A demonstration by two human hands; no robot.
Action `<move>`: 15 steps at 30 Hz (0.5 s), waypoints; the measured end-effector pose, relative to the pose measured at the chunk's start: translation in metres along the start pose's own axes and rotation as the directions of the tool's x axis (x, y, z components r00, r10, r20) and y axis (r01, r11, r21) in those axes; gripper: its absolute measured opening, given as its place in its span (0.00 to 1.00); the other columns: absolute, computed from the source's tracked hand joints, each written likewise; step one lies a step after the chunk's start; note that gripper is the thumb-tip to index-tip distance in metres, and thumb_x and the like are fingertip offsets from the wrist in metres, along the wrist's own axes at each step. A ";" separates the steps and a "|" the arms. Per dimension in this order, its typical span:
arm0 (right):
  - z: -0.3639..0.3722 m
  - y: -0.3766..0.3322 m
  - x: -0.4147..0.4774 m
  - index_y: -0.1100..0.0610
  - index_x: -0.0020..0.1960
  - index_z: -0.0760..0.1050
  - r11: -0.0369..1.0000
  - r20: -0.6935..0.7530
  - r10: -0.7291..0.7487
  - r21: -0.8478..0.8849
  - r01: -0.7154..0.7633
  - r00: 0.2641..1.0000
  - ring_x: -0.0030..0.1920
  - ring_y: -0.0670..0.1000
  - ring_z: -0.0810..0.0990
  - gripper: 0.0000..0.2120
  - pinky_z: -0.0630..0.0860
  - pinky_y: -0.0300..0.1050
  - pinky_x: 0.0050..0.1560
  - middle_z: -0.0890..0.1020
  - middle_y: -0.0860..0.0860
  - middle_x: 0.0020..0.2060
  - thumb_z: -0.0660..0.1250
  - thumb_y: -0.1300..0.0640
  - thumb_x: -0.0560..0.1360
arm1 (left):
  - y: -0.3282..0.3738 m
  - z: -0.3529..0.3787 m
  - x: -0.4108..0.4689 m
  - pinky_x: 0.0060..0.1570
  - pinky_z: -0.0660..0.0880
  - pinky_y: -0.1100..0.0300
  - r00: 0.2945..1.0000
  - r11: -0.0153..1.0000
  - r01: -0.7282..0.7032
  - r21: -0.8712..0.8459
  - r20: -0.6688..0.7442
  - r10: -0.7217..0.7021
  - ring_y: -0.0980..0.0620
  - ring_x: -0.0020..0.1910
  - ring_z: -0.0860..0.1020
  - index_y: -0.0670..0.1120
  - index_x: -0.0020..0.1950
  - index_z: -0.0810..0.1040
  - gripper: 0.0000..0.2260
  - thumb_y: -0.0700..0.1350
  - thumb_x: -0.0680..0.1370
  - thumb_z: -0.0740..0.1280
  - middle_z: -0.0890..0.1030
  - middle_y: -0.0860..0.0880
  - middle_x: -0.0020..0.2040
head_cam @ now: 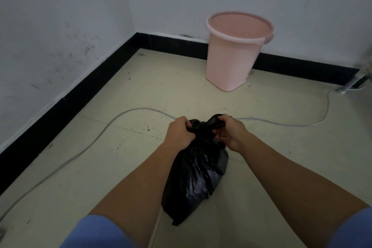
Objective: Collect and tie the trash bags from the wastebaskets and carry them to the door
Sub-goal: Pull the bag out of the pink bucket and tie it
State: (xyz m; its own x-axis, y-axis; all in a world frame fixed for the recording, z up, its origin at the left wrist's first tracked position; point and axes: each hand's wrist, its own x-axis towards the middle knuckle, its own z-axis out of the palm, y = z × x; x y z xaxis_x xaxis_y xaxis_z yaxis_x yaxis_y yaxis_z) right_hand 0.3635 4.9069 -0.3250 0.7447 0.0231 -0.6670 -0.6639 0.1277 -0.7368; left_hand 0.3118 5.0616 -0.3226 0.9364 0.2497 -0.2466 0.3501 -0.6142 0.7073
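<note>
A black trash bag (198, 175) hangs in front of me over the tiled floor, its top gathered into twisted ends. My left hand (180, 134) is closed on the left end of the bag's neck. My right hand (230, 133) grips the right end, which sticks up past its fingers. A knot-like bunch of plastic sits between the two hands. A pink wastebasket (233, 54) stands by the back wall, upright, with no liner visible inside it.
A grey cable (104, 127) runs across the floor from lower left, passing behind the bag toward a metal leg (351, 83) at the right. White walls with a black baseboard (66, 104) meet in a corner at the back left.
</note>
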 end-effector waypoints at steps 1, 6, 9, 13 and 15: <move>0.002 0.001 -0.001 0.60 0.53 0.74 1.000 0.004 -0.006 -0.014 0.006 1.000 0.32 0.51 0.76 0.08 0.71 0.43 0.30 0.79 0.55 0.38 0.62 0.56 0.79 | -0.002 -0.001 0.001 0.40 0.74 0.59 1.000 0.999 -0.005 0.047 -0.013 0.006 0.47 0.42 0.77 0.44 0.47 0.78 0.08 0.36 0.70 0.69 0.80 0.44 0.45; 0.011 0.002 -0.003 0.59 0.55 0.74 0.999 0.017 -0.011 -0.040 0.011 1.000 0.36 0.51 0.77 0.08 0.73 0.43 0.34 0.79 0.54 0.41 0.62 0.57 0.79 | -0.002 -0.007 0.002 0.39 0.76 0.60 0.996 0.997 -0.024 0.071 -0.084 0.030 0.45 0.40 0.79 0.41 0.43 0.83 0.10 0.33 0.71 0.63 0.81 0.43 0.40; 0.006 -0.004 -0.002 0.58 0.50 0.74 0.999 -0.017 -0.028 -0.022 0.027 0.999 0.37 0.52 0.78 0.05 0.72 0.43 0.33 0.79 0.54 0.40 0.61 0.58 0.79 | 0.002 -0.019 0.001 0.33 0.70 0.64 0.998 0.989 0.059 -0.138 0.026 -0.056 0.48 0.32 0.74 0.42 0.33 0.77 0.07 0.36 0.71 0.66 0.75 0.45 0.31; 0.001 -0.011 0.000 0.59 0.51 0.73 0.998 -0.048 -0.058 0.024 0.059 0.997 0.38 0.54 0.78 0.05 0.73 0.46 0.38 0.79 0.56 0.42 0.61 0.58 0.79 | 0.005 -0.036 -0.005 0.38 0.73 0.60 0.920 0.884 0.267 -0.382 0.375 -0.116 0.48 0.38 0.77 0.39 0.40 0.81 0.08 0.43 0.67 0.69 0.80 0.43 0.40; 0.002 -0.012 -0.001 0.60 0.52 0.73 0.996 -0.052 -0.066 0.057 0.069 0.996 0.41 0.56 0.78 0.05 0.75 0.49 0.42 0.79 0.57 0.42 0.61 0.59 0.79 | 0.004 -0.041 -0.005 0.39 0.74 0.60 0.893 0.849 0.308 -0.430 0.439 -0.102 0.49 0.38 0.77 0.40 0.39 0.82 0.06 0.42 0.69 0.70 0.81 0.44 0.41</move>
State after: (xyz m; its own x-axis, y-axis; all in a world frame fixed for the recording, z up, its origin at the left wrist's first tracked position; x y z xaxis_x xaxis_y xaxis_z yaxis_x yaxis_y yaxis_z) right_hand 0.3707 4.9070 -0.3154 0.7824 -0.0369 -0.6216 -0.6059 0.1855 -0.7736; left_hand 0.3078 5.0886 -0.2911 0.8113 -0.0434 -0.5830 0.5749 -0.1222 0.8091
